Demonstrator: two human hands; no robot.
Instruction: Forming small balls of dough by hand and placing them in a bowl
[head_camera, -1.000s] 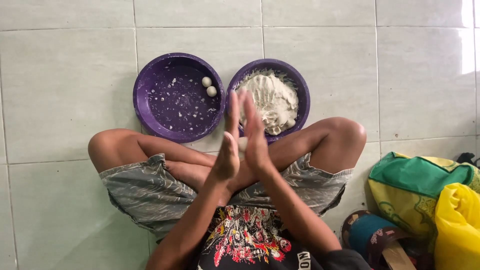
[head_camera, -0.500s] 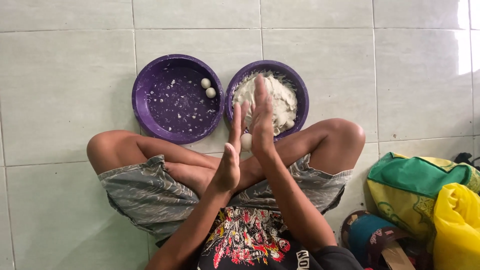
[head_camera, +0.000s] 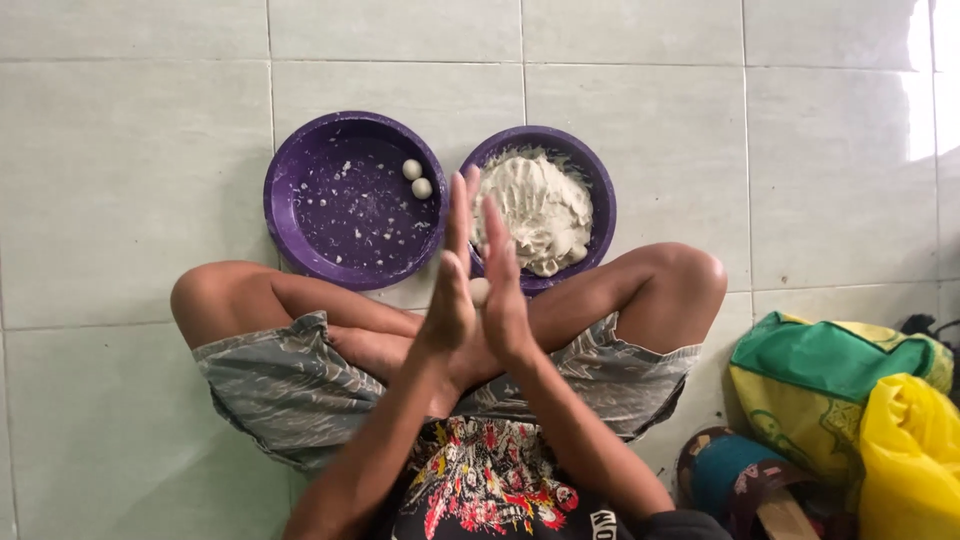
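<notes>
I sit cross-legged on a tiled floor. My left hand and my right hand are pressed palm to palm, fingers straight and pointing away from me. A small pale dough ball shows between the palms. Just beyond my fingertips stands a purple bowl holding a mound of white dough. To its left lies a wider purple basin, dusted with white specks, with two small dough balls near its right rim.
My bare knees spread to both sides on the pale green floor tiles. At the lower right lie a green and yellow bag, a yellow plastic bag and a teal item with brown straps.
My palms have slid against each other: the right hand reached forward over the dough bowl, then drew back level with the left. The bowls and the two balls stayed put.
</notes>
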